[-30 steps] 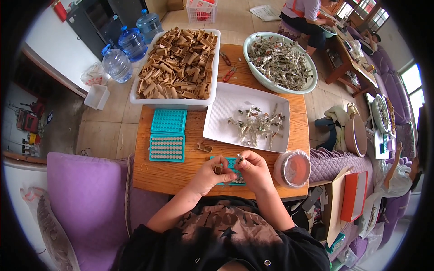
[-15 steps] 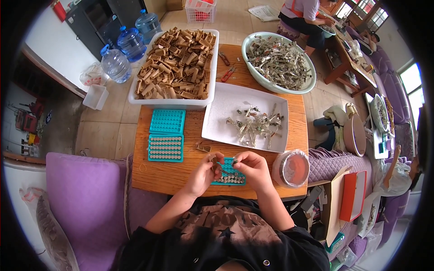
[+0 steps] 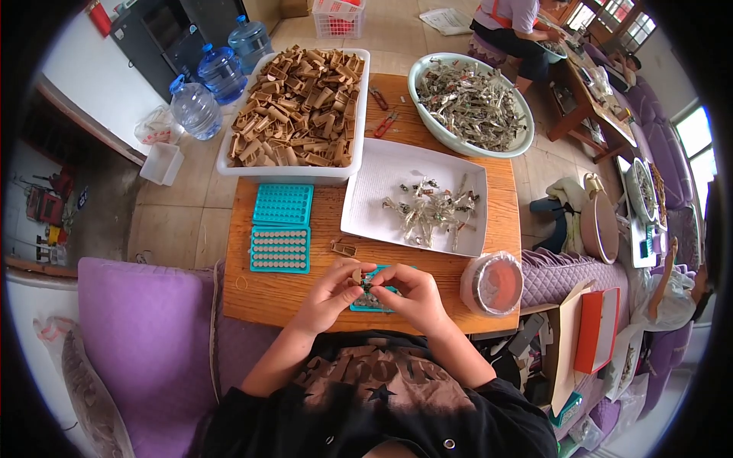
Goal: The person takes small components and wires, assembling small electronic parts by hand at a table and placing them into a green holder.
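Observation:
Both hands meet over a teal tray (image 3: 369,302) of small round silver pieces near the table's front edge. My left hand (image 3: 330,296) pinches a small brown plastic housing (image 3: 356,275). Against it, the fingers of my right hand (image 3: 412,296) close on a small dark part, mostly hidden by the fingertips. Just beyond the hands lies another brown housing (image 3: 343,249) on the wood. A white box lid (image 3: 366,206) farther off holds a loose heap of clear-wrapped wired parts (image 3: 435,210).
A white tub (image 3: 365,114) piled with brown housings stands at the far left, a pale green basin (image 3: 416,99) of wired parts at the far right. Teal trays (image 3: 281,229) lie at left, red-handled pliers (image 3: 385,122) behind, a plastic-lined round container (image 3: 492,284) at right. Another person sits beyond.
My right hand has moved left and down to meet the left one, bringing the dark part up against the brown housing. The hands now cover more of the near teal tray.

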